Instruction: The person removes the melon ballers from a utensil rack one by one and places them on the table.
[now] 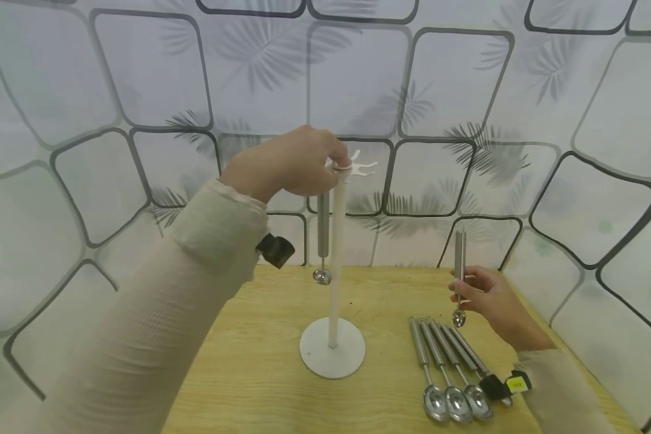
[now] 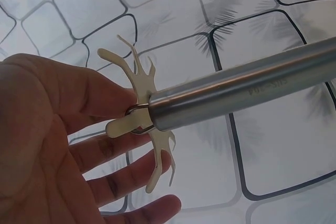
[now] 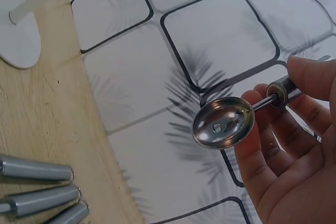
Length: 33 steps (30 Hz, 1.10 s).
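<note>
My left hand is at the top of the white stand, its fingers pinching the hooked crown. A steel melon baller hangs there bowl down, its wire ring looped over one hook. In the left wrist view its tubular handle runs off to the right. To the right, my right hand grips another melon baller upright by the lower handle, bowl down. The right wrist view shows its shallow round bowl beyond the fingertips.
Several steel scoops with long handles lie side by side on the wooden table, beneath my right hand. The stand's round base rests mid-table. A patterned covering rises behind and at both sides.
</note>
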Available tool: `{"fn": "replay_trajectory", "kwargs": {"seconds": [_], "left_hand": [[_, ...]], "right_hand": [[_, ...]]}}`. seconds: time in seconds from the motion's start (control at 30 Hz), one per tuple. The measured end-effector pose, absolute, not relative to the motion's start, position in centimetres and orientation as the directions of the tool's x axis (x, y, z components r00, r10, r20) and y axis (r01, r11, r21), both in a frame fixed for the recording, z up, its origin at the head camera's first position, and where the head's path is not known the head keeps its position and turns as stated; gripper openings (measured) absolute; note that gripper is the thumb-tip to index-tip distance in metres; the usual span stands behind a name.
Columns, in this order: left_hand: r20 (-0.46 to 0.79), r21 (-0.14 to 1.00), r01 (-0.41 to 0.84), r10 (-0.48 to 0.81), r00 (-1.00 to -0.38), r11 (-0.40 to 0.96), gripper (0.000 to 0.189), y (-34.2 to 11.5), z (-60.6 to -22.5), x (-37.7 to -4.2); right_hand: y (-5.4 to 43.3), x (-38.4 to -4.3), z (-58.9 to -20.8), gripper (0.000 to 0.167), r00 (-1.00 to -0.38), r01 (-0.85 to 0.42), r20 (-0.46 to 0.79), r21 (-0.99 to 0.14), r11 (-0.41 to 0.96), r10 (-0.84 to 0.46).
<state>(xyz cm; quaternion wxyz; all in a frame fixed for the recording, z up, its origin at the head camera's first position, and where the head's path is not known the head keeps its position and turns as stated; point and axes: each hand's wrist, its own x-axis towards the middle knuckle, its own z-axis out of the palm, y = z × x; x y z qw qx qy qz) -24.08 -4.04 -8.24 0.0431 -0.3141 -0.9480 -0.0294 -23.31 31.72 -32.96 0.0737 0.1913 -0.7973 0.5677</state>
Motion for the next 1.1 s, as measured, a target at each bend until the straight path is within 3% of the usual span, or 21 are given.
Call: {"fn": "replay_trajectory", "kwargs": {"seconds": [0.27,0.5,0.73,0.93,1.1], "left_hand": [[0.096,0.039,0.593,0.587,-0.804,0.805,0.054,-4.1,-8.1,-24.0],[0.097,0.037,0.597,0.591,-0.801,0.802,0.055,-3.9,-8.2,-24.1],[0.104,0.040,0.609,0.603,-0.791,0.792,0.055,-3.8,-8.3,-24.1],[0.105,0.036,0.618,0.612,-0.784,0.785,0.056,-3.7,-8.4,-24.2],[0.103,0.029,0.617,0.612,-0.784,0.786,0.055,-3.8,-8.4,-24.2]], "right_hand": [[35.1,-22.9,-35.0,0.018,-0.952,-0.301,0.265,-0.902,0.309,-0.153],[37.9,-22.2,-36.7,0.022,-0.980,-0.195,0.180,-0.949,0.246,-0.084],[40.0,-21.6,-38.6,0.015,-0.997,-0.071,0.063,-0.950,0.305,-0.034],[41.5,-21.7,-39.8,0.060,-0.997,0.059,-0.076,-0.910,0.410,-0.025],[42.4,-22.1,-41.0,0.059,-0.989,0.134,-0.147,-0.910,0.392,-0.004]]}}
